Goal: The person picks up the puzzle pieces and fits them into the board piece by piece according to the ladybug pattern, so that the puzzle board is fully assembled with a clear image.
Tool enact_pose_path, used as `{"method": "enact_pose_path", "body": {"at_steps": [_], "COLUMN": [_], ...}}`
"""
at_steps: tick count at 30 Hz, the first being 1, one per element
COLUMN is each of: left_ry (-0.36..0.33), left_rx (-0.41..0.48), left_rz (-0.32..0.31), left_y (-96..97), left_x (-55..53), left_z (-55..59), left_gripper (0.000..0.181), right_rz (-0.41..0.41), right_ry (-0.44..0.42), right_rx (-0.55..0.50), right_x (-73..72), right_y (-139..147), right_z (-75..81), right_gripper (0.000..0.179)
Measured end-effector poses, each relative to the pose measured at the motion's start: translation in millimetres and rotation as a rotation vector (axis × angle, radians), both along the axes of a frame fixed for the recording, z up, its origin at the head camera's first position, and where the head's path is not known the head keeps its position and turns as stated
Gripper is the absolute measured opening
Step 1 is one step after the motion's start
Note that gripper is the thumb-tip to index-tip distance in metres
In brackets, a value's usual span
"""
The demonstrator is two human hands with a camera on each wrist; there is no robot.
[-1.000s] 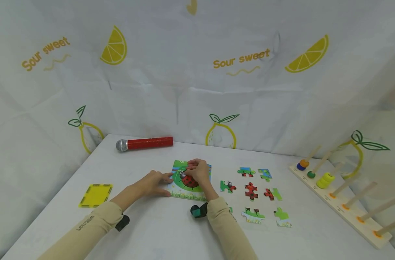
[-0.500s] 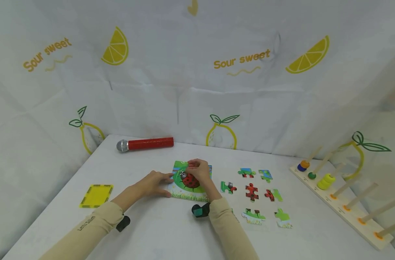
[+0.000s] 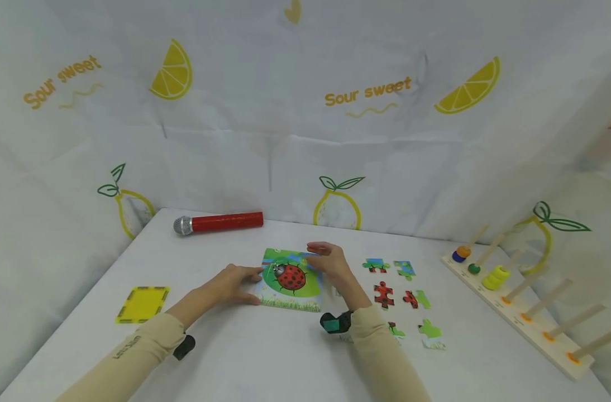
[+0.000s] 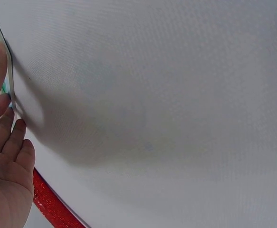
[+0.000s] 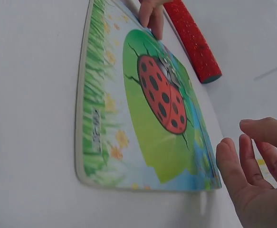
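Note:
A square puzzle board (image 3: pixel 290 300) with a red ladybug printed on a green leaf lies on the white table in the head view. My left hand (image 3: pixel 231 286) rests at its left side, thumb and fingertips against the edge. In the left wrist view a sliver of the board (image 4: pixel 7 71) shows beside that hand, whose fingers are relaxed. By the board's far right corner is my right hand (image 3: pixel 334 269), its fingers loosely bent with nothing between them. The right wrist view shows the whole ladybug picture, with the right hand (image 5: pixel 257 166) just off the board's edge.
Several loose jigsaw pieces (image 3: pixel 383 295) lie right of the board, some hidden by the right forearm. A wooden peg rack (image 3: pixel 516 315) with colored beads stands at the far right. A red toy microphone (image 3: pixel 227 222) lies behind; a yellow square frame (image 3: pixel 142 305) is at left.
My right hand has lifted off the ladybug picture and moved right to the board's far corner, now covering some jigsaw pieces with its forearm. The left hand has stayed at the edge.

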State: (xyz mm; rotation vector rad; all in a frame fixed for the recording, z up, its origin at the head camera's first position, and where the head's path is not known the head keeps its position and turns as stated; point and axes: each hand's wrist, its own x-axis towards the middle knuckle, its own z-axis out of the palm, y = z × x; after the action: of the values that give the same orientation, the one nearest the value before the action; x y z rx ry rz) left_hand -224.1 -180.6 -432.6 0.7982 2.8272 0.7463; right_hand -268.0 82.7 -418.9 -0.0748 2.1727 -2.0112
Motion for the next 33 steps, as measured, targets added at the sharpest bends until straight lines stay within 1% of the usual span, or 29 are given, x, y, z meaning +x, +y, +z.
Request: {"method": "enact_pose_path", "body": {"at_steps": [5, 9, 12, 18, 23, 28, 30, 33], "left_ry": [0.009, 0.006, 0.005, 0.000, -0.003, -0.004, -0.005, -0.004], "left_rx": [0.003, -0.001, -0.011, -0.011, -0.002, -0.003, 0.001, 0.006], "left_rz": [-0.016, -0.016, -0.011, -0.015, -0.015, -0.019, -0.023, -0.028], "left_y": [-1.8, -1.6, -2.5, -4.1, -4.1, -3.9, -3.4, -2.5], "left_x": [1.0, 2.1, 2.4, 1.3, 0.9, 0.1, 0.2, 0.4], "left_z": [2.9, 6.2, 6.5, 4.5, 4.4, 3.3, 3.2, 2.8], "left_gripper": [0.071, 0.071, 0.071, 0.071, 0.070, 0.069, 0.069, 0.070], "right_rz": [0.001, -0.041, -0.073, -0.103, -0.112, -0.163, -0.183, -0.187], "right_ry": [-0.037, -0.053, -0.073, -0.087, -0.076, -0.126, -0.140, -0.113], "right_rx": [-0.008, -0.032, -0.055, -0.032, 0.006, 0.074, 0.119, 0.171], "right_x": [-3.8, -8.4, -11.7, -13.3, -11.6, -9.2, -8.9, -7.9], "right_y": [26, 46, 59, 92, 124, 147, 154, 162], "right_z": [5.5, 6.4, 6.2, 9.4, 9.3, 7.6, 6.8, 5.6], "right_gripper": [0.042, 0.043, 0.044, 0.047, 0.051, 0.055, 0.055, 0.053]}}
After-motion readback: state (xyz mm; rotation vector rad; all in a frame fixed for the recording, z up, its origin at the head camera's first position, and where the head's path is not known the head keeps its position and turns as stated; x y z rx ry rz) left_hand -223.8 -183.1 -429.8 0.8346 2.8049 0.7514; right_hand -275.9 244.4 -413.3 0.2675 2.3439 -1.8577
